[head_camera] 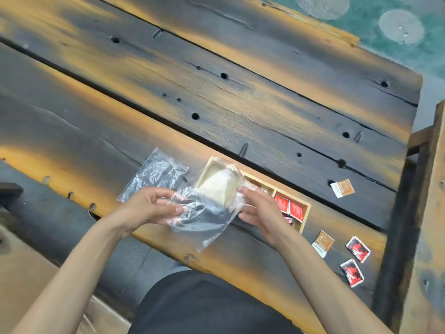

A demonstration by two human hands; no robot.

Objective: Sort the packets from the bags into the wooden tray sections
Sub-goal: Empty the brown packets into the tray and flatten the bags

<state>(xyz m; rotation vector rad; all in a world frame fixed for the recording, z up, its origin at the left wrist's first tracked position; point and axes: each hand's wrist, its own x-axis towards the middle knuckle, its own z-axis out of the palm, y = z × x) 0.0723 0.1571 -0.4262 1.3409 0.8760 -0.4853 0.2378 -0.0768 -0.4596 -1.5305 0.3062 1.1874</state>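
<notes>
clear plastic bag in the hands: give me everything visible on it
The clear, crinkled plastic zip bag is held above the dark wooden table, pinched by the left hand at one side and the right hand at the other. A thin red line runs along its far edge. It hangs slack and wrinkled, near corner drooping toward the person. Pale, cream-coloured contents show through its upper part; what they are cannot be told. It overlaps the light wooden sectioned tray behind it.

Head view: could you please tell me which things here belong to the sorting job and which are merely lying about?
Job:
clear bag held by left hand and right hand
empty bag
wooden tray
red packets
brown packets

Lying about:
dark object at the left edge
</notes>
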